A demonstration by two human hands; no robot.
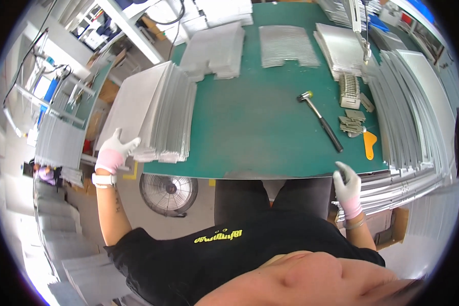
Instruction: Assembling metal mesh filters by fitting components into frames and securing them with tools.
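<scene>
Resting my left hand (115, 153) flat and unclenched against the near-left sheet stack (153, 112), steadying it; my right hand (348, 186) grasps the right-side strips (392, 191).

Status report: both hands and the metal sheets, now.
Left hand gloved, on the near edge of the left sheet stack. Right hand gloved, at the right sheet stack, grip unclear. Hammer lies on the green mat between.

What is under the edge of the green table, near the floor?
Under the green table, a round fan stands on the floor beside the person's dark trousers. The table top covers everything farther back, so that area cannot be seen.
</scene>
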